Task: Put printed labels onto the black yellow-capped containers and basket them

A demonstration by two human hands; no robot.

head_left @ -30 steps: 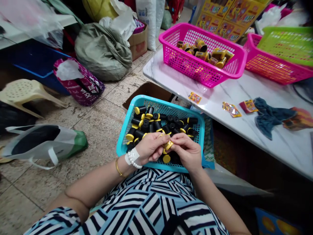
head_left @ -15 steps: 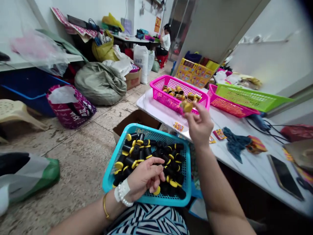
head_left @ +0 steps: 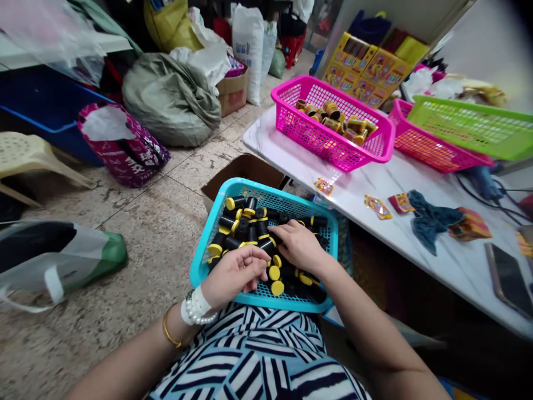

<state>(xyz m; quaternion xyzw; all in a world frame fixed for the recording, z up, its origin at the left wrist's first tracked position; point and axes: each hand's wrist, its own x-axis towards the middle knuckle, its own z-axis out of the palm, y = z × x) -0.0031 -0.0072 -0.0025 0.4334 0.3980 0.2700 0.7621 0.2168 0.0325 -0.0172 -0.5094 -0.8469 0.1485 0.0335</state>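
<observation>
A blue plastic basket (head_left: 202,244) rests against my lap, full of small black canisters (head_left: 242,229) with yellow caps. Over its front middle is my left hand (head_left: 239,270), fingers curled inward; whatever may lie in them is hidden. My right hand (head_left: 300,244) reaches down into the basket, its fingers stretched over the canisters and the fingertips touching them. Beyond, on the table, a pink basket (head_left: 328,150) contains several similar canisters (head_left: 333,114) in yellow-orange wrapping.
The marble-look table (head_left: 300,158) bears small printed packets (head_left: 377,205), a blue cloth (head_left: 428,219), a phone (head_left: 510,278) and a green basket (head_left: 470,128). An open cardboard box (head_left: 245,169) stands behind the blue basket. Bags (head_left: 166,103) and a plastic stool (head_left: 29,155) are leftward.
My right hand has moved from the pink basket's edge, where it held a yellow-wrapped canister, down into the blue basket. That canister is out of its fingers. The view has tilted downward.
</observation>
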